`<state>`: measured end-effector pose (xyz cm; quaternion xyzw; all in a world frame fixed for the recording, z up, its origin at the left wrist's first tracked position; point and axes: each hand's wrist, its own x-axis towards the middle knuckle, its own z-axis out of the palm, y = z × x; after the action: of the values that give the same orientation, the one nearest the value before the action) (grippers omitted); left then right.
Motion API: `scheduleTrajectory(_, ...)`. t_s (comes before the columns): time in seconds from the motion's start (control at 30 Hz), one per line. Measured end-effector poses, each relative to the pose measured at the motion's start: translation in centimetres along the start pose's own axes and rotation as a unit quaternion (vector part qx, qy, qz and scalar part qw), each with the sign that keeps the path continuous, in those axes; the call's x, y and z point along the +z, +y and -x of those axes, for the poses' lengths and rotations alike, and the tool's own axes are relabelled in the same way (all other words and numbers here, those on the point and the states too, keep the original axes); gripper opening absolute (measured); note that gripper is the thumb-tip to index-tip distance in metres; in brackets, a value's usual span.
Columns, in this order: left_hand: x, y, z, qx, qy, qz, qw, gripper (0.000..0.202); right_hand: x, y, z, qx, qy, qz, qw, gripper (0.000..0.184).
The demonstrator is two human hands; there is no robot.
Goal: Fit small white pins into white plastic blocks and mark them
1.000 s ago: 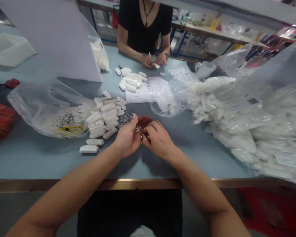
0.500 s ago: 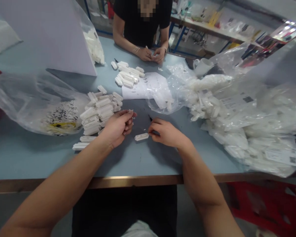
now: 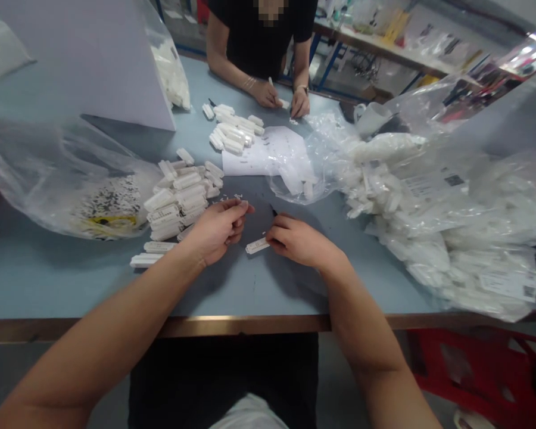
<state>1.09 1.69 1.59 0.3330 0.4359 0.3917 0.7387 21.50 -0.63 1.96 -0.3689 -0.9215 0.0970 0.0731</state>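
My left hand [image 3: 221, 231] is closed beside the pile of white plastic housings [image 3: 185, 193], thumb pressed against the index finger. Whatever sits in that pinch is too small or hidden to make out. Small white bits [image 3: 237, 196] lie just beyond its fingers. My right hand [image 3: 300, 239] is closed, with its fingertips over the right end of a white plastic housing [image 3: 256, 245] that has printed marks. The dark tip of a thin tool [image 3: 274, 210] shows past the right knuckles; I cannot tell whether the hand holds it or it lies behind.
Left stands a clear bag [image 3: 111, 202] of small black and white parts. Bulging bags of white parts [image 3: 433, 220] fill the right. Across the table, a co-worker's hands [image 3: 279, 100] work behind more housings [image 3: 234, 132] and a printed sheet [image 3: 245, 164]. A white panel [image 3: 116, 65] stands at left.
My right fingertips have moved slightly left and now cover the end of the housing. My left hand has shifted slightly right, still pinched. The co-worker's hands have moved apart.
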Motion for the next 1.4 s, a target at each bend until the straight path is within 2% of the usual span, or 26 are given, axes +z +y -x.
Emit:
scheduleTrajectory(0.27,0.1,0.1,0.0,0.000,0.006,-0.002,1.000,0.014,-1.3,0.2,1.0,0.003,0.024,0.002,1.000,0.022)
scheduleTrajectory(0.4,-0.1,-0.1,-0.1,-0.004,0.006,0.000,1.000,0.015,-1.3,0.4,1.3,-0.035,-0.007,0.028,0.999,0.027)
scheduleTrajectory(0.53,-0.2,-0.1,-0.1,-0.006,0.001,-0.005,1.000,0.015,-1.1,0.2,1.3,-0.035,-0.036,0.064,0.997,0.025)
scheduleTrajectory(0.6,-0.2,-0.1,-0.1,-0.007,0.001,-0.008,1.000,0.016,-1.1,0.3,1.3,-0.017,-0.018,0.051,0.998,0.025)
scheduleTrajectory(0.73,-0.1,0.2,-0.1,-0.003,0.007,-0.012,1.000,0.015,-0.6,0.9,1.1,0.087,0.077,0.024,0.993,0.026)
scheduleTrajectory(0.8,-0.1,0.3,-0.1,-0.001,0.009,-0.017,1.000,0.016,-0.1,1.2,0.8,0.108,0.093,0.029,0.989,0.023)
scheduleTrajectory(1.0,-0.2,0.4,-0.1,0.003,0.005,-0.030,1.000,0.016,1.4,1.0,-0.7,0.034,0.010,0.046,0.998,0.022)
scheduleTrajectory(1.17,-0.5,0.1,-0.3,-0.004,0.011,0.004,1.000,0.014,1.9,1.6,-1.7,0.002,-0.021,0.083,0.996,0.023)
scheduleTrajectory(1.27,-0.2,0.0,-0.2,-0.007,0.019,0.051,0.998,0.017,1.9,2.1,-1.5,0.049,0.027,0.042,0.998,0.015)
scheduleTrajectory(1.33,0.2,0.0,-0.1,-0.014,0.013,0.068,0.997,0.023,1.9,2.0,-1.4,0.085,0.103,-0.010,0.991,0.012)
scheduleTrajectory(1.4,0.6,0.0,0.2,-0.033,-0.004,0.073,0.997,0.030,1.9,1.5,-1.3,0.091,0.175,-0.058,0.979,0.012)
